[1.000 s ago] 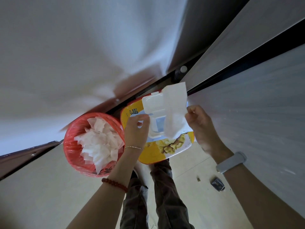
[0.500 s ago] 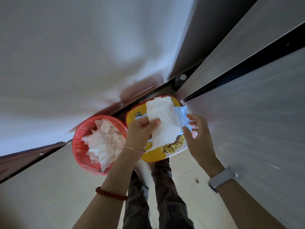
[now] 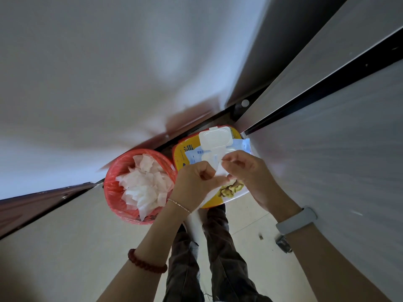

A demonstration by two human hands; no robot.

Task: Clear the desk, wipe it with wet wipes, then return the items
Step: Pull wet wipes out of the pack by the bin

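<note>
Above the open wipe pack (image 3: 218,147), the left hand (image 3: 194,184) and right hand (image 3: 246,171) pinch a wet wipe (image 3: 220,171) between curled fingers. Judged step: preparing the wipe. Next: unfold it and carry it to the table (image 3: 327,171). The wipe is white, thin, crumpled.

From here my left hand (image 3: 196,184) and right hand (image 3: 246,171) cover most of the wipe (image 3: 219,170) and the pack's (image 3: 218,149) lower half. The yellow box's (image 3: 181,153) print is unreadable. At twelve o'clock the wall (image 3: 130,62) is blurred. Both forearms are cut off at six.
</note>
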